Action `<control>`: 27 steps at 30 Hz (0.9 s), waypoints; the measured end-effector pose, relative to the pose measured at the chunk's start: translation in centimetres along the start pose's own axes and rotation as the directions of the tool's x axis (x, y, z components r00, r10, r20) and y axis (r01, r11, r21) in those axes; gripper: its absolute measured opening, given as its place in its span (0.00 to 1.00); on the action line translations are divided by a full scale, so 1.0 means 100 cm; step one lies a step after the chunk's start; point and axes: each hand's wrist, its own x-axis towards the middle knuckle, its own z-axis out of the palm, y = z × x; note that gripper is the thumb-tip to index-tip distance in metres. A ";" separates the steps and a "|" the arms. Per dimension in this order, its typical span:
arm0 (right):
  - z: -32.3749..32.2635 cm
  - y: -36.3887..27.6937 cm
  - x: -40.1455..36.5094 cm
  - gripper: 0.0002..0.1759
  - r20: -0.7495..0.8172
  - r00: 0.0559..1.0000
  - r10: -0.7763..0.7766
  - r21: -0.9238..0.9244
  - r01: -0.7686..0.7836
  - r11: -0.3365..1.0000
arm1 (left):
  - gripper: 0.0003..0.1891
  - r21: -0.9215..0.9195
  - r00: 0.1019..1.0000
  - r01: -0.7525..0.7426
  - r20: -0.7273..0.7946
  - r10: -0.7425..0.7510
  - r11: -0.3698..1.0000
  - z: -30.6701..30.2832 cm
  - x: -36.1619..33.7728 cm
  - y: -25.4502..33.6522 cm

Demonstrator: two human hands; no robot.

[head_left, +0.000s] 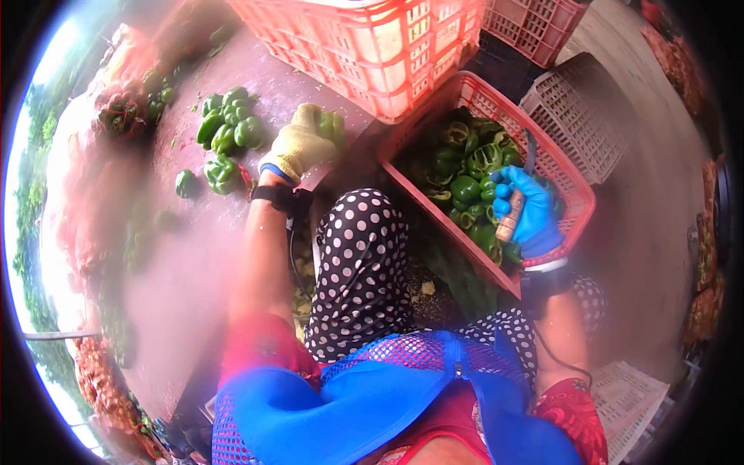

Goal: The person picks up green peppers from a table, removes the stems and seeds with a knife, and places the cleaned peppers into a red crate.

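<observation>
My left hand (298,146), in a pale yellow glove, is closed over the table edge. A light green, blurred bell pepper (333,128) shows at its fingers. Left of it, several whole green bell peppers (232,120) lie in a cluster on the table, with another pepper (222,174) nearer me. My right hand (535,209), in a blue glove, grips a knife by its wooden handle (509,215); the dark curved blade (531,151) points away from me. That hand is over a pink crate (577,194) holding several cut and whole green peppers (465,190).
A taller pink crate (333,39) stands on the table's far side. Behind the pepper crate are a grey crate (581,108) and another pink crate (535,27). Red mesh sacks (74,209) line the left side. My knee (360,240) sits between table and crate.
</observation>
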 end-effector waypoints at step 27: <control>0.010 -0.011 -0.020 0.29 0.457 0.661 -0.595 -0.873 0.463 -0.155 | 0.25 -0.887 0.743 0.343 0.457 0.489 0.308 0.105 -0.065 0.142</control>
